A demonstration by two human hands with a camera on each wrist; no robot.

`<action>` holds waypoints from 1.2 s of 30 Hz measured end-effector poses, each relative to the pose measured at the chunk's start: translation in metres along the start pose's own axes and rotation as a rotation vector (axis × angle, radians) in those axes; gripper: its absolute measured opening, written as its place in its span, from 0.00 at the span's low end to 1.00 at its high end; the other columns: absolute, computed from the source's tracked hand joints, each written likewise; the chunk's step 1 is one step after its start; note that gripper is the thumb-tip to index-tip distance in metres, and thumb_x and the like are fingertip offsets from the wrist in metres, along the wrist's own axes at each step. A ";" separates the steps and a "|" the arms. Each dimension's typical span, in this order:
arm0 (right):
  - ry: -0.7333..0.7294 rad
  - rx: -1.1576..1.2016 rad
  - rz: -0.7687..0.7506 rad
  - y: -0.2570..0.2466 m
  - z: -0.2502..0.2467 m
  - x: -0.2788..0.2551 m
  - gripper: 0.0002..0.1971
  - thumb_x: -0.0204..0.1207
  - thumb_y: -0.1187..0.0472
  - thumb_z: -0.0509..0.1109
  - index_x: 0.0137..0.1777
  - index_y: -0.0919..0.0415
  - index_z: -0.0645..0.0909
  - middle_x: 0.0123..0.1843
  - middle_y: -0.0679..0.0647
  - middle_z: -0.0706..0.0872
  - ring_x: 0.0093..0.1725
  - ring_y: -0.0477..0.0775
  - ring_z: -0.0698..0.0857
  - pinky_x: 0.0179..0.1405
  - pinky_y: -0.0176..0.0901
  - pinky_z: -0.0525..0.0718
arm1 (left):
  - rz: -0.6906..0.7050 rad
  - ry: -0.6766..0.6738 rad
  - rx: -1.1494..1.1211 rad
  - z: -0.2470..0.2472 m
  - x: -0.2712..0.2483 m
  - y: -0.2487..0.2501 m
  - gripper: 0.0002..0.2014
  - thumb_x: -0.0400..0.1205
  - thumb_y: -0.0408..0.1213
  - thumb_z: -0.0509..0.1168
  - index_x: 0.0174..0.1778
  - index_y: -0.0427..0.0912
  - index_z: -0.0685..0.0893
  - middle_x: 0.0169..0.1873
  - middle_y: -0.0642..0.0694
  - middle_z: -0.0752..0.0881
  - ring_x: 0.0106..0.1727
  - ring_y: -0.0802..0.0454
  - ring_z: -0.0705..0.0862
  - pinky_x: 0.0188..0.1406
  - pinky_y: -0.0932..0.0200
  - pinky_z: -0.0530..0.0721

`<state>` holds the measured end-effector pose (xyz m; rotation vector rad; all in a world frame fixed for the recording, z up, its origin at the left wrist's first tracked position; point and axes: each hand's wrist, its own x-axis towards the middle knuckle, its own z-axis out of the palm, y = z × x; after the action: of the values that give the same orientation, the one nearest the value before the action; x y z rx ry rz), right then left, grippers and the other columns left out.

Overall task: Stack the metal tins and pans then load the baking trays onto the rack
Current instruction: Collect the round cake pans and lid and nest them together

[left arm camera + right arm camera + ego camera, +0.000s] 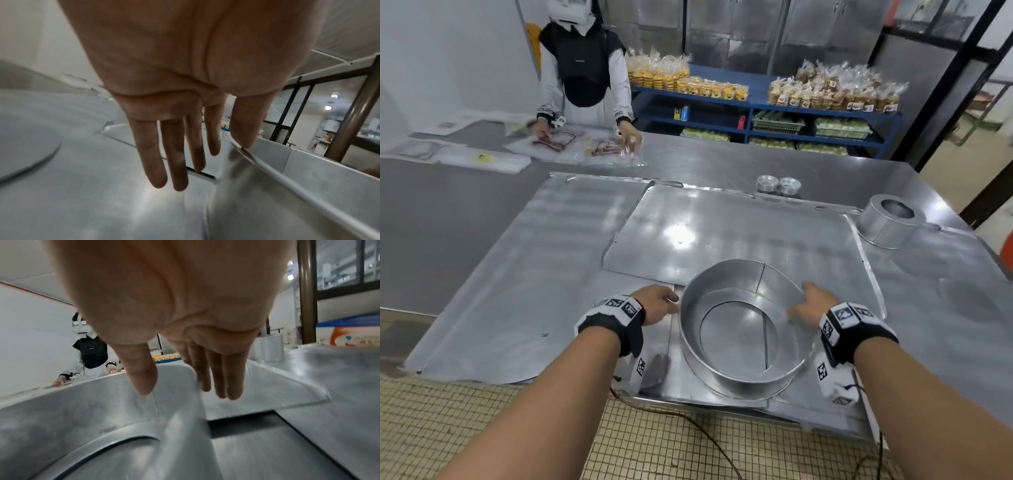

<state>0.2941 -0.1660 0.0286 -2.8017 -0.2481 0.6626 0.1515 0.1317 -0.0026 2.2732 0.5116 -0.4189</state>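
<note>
Between the two hands a wide round pan point(743, 325) is sitting on the near edge of the tabletop point(945, 325), its straight wall seamed and a flat ring lying inside on its floor. The left hand point(657, 303) is reaching to the pan's left wall; from the left wrist view its fingers point(158, 155) are hanging straight and spread outside the wall while the thumb is touching the rim, so the hand is relaxed and clasping nothing. The right hand point(810, 301) is mirroring it on the opposite wall, fingers point(232, 376) straight down outside the pan and the thumb lying just inside the rim; it too is loose, not clenched. Both forearms are stretching forward from the near edge, each wearing a black-and-white wrist strap.

Under and beyond the hands flat baking trays point(726, 233) are lying on the tabletop, one overlapping another. Past the right hand, well apart, a tall narrow tin point(890, 221) is standing by the tray's far corner, and further ahead two small stacks of little foil cups point(779, 185) are sitting side by side.

Far beyond the left hand another person point(585, 72) in a white coat is handling clear plastic bags point(571, 144) across the tabletop. Behind, blue shelves point(763, 109) are carrying bagged baked goods, against steel cabinets.
</note>
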 end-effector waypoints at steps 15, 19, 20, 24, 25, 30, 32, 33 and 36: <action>-0.014 -0.064 -0.351 -0.265 0.069 -0.006 0.18 0.76 0.53 0.75 0.56 0.69 0.87 0.55 0.60 0.90 0.54 0.60 0.88 0.52 0.48 0.88 | -0.351 0.143 0.293 -0.120 -0.046 -0.160 0.26 0.83 0.47 0.67 0.77 0.43 0.75 0.74 0.44 0.77 0.74 0.44 0.76 0.69 0.56 0.74; -0.149 -0.102 -0.367 -0.311 0.125 -0.004 0.14 0.75 0.51 0.76 0.47 0.64 0.83 0.46 0.58 0.86 0.46 0.58 0.84 0.37 0.40 0.82 | -0.493 0.159 0.252 -0.130 -0.059 -0.217 0.33 0.79 0.49 0.72 0.78 0.42 0.71 0.74 0.39 0.77 0.72 0.40 0.78 0.70 0.50 0.77; -0.169 -0.116 -0.362 -0.318 0.138 -0.003 0.14 0.74 0.51 0.75 0.39 0.63 0.80 0.41 0.56 0.83 0.44 0.58 0.83 0.31 0.39 0.77 | -0.531 0.164 0.249 -0.131 -0.062 -0.229 0.36 0.77 0.51 0.74 0.78 0.41 0.69 0.74 0.38 0.76 0.73 0.38 0.77 0.71 0.46 0.77; -0.220 -0.109 -0.328 -0.339 0.184 -0.005 0.18 0.75 0.52 0.73 0.31 0.58 0.70 0.33 0.51 0.76 0.41 0.55 0.80 0.25 0.37 0.70 | -0.663 0.196 0.252 -0.130 -0.072 -0.260 0.47 0.70 0.64 0.74 0.79 0.43 0.65 0.74 0.37 0.72 0.74 0.34 0.74 0.71 0.43 0.75; -0.223 -0.083 -0.311 -0.342 0.192 -0.007 0.18 0.75 0.53 0.74 0.32 0.58 0.70 0.33 0.51 0.76 0.39 0.54 0.79 0.25 0.37 0.70 | -0.686 0.204 0.242 -0.128 -0.073 -0.264 0.49 0.68 0.67 0.74 0.78 0.43 0.66 0.74 0.37 0.72 0.74 0.34 0.74 0.71 0.43 0.75; -0.209 0.087 -0.208 -0.352 0.221 -0.006 0.16 0.71 0.56 0.77 0.33 0.59 0.72 0.34 0.53 0.77 0.36 0.55 0.81 0.36 0.40 0.80 | -0.755 0.237 0.189 -0.118 -0.048 -0.301 0.54 0.49 0.82 0.67 0.62 0.44 0.80 0.65 0.41 0.79 0.68 0.36 0.74 0.63 0.38 0.79; -0.202 0.113 -0.173 -0.356 0.226 -0.004 0.15 0.70 0.56 0.77 0.33 0.61 0.74 0.33 0.54 0.79 0.35 0.56 0.82 0.35 0.40 0.80 | -0.764 0.246 0.148 -0.110 -0.027 -0.325 0.52 0.47 0.81 0.67 0.58 0.45 0.83 0.62 0.41 0.79 0.67 0.34 0.73 0.59 0.37 0.78; -0.203 0.118 -0.158 -0.359 0.227 -0.005 0.15 0.69 0.57 0.77 0.33 0.62 0.74 0.33 0.55 0.80 0.35 0.56 0.83 0.34 0.40 0.80 | -0.772 0.232 0.130 -0.111 -0.030 -0.322 0.49 0.47 0.79 0.69 0.55 0.45 0.84 0.62 0.41 0.80 0.66 0.34 0.73 0.56 0.37 0.78; -0.222 0.132 -0.124 -0.361 0.229 -0.003 0.16 0.67 0.60 0.80 0.30 0.61 0.74 0.32 0.54 0.79 0.33 0.54 0.81 0.29 0.36 0.77 | -0.802 0.315 0.046 -0.122 -0.053 -0.298 0.43 0.49 0.67 0.81 0.52 0.41 0.86 0.60 0.37 0.83 0.63 0.34 0.80 0.58 0.41 0.83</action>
<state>0.1478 0.2236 -0.0666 -2.5635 -0.4004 0.9248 -0.0206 0.3982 -0.0792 2.1013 1.6008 -0.4528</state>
